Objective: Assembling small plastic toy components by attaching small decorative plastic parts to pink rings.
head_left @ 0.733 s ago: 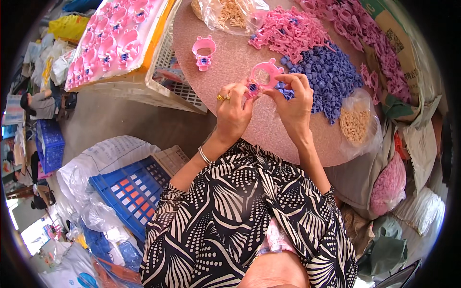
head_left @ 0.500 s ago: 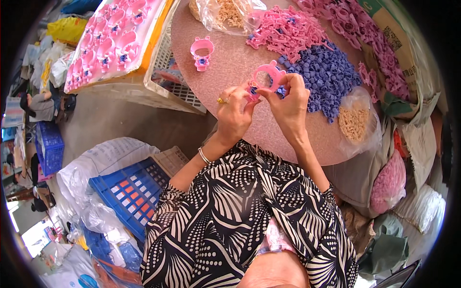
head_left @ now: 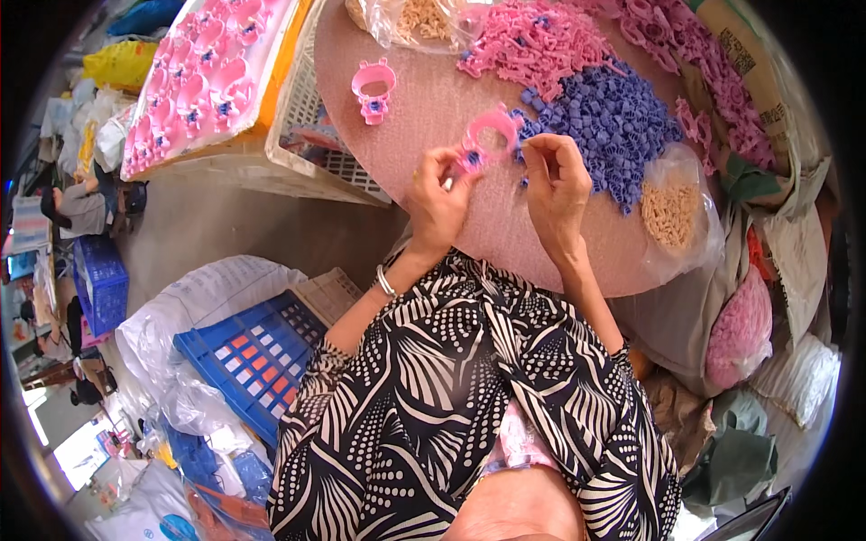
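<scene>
One pink ring toy (head_left: pixel 482 151) is above the round table (head_left: pixel 406 117), its low end pinched in the left hand (head_left: pixel 437 194), maybe to keep the hole clear. The right hand (head_left: pixel 558 189) is beside it, fingertips close together, but I can't tell if they hold anything; a blue heap (head_left: pixel 606 126) crowds just past them.

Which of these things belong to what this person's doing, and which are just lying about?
Seemingly part of the work:
pink frame in the left hand
pile of blue pieces near the right hand
pile of pink pieces
similar pink frame on the table
perhaps the bag of beige pieces

Seemingly just lying about:
blue basket
white sack
yellow bag
</scene>
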Demonstrator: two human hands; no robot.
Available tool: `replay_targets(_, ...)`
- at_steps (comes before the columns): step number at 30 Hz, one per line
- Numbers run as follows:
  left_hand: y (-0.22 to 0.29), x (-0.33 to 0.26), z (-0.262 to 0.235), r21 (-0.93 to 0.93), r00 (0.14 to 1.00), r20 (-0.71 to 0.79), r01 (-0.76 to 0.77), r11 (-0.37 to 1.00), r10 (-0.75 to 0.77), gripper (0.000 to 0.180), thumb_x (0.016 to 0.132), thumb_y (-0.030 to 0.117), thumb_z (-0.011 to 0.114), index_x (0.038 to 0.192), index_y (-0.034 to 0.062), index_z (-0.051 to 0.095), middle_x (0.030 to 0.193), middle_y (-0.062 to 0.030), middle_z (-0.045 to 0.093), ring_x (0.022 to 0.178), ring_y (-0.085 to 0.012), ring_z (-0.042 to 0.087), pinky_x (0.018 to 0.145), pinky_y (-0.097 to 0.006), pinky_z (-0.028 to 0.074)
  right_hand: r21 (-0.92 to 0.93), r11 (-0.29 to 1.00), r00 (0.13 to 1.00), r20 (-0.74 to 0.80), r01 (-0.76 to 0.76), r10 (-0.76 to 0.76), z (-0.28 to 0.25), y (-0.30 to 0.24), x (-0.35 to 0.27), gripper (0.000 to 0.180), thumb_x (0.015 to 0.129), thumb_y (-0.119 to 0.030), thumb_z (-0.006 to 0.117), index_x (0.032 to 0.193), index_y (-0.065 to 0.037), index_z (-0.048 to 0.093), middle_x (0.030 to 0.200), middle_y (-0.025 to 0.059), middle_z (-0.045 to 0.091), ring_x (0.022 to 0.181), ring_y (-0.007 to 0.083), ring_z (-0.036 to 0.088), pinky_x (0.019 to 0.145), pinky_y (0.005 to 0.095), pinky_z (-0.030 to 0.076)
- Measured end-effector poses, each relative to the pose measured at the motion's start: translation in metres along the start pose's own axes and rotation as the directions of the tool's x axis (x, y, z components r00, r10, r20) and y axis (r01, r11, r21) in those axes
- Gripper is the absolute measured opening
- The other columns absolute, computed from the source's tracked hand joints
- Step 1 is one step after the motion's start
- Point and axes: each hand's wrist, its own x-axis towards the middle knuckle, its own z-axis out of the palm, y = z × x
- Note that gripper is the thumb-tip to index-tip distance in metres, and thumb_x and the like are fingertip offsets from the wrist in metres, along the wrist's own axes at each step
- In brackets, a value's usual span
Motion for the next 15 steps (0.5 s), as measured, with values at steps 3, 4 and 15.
replay_targets(3, -0.012, 0.007, 0.008, -0.455, 0.962, 0.015, 0.250, 0.855, -0.273, 0.034, 0.079, 0.005, 0.075, 0.103, 0.0022, 0.050, 0.097, -0.0086, 0.061, 0.088, -0.0145, 0.060, 0.081, -0.027, 0.048, 0.037, 0.997, 0.991, 0.113, -0.072, 0.067, 0.001, 0.009, -0.017, 0.004, 0.087, 0.002, 0.061, 0.090, 0.000, 0.060, 0.075, 0.0007, 0.055, 0.065, 0.0060, 0.052, 0.058, 0.0193, 0.041)
replay_targets(4, -0.012, 0.008, 0.008, -0.452, 0.962, 0.014, 0.250, 0.856, -0.273, 0.034, 0.079, 0.005, 0.075, 0.103, 0.0022, 0.050, 0.097, -0.0086, 0.061, 0.088, -0.0145, 0.060, 0.081, -0.027, 0.048, 0.040, 0.992, 0.977, 0.184, -0.121, 0.111, 0.002, 0.013, -0.023, 0.004, 0.086, 0.002, 0.061, 0.090, 0.001, 0.061, 0.076, 0.0021, 0.057, 0.065, 0.0071, 0.054, 0.058, 0.0198, 0.042)
replay_targets(15, -0.007, 0.014, -0.004, -0.731, 0.940, 0.022, 0.247, 0.636, -0.340, 0.033, 0.082, -0.001, 0.069, 0.106, 0.0022, 0.046, 0.096, -0.0060, 0.058, 0.086, -0.0107, 0.056, 0.077, -0.024, 0.050, -0.219, 0.963, 0.959, 0.267, 0.158, -0.096, 0.033, 0.010, -0.016, 0.013, 0.081, -0.009, 0.066, 0.092, -0.005, 0.065, 0.090, 0.0127, 0.062, 0.078, 0.0303, 0.062, 0.067, 0.0382, 0.050)
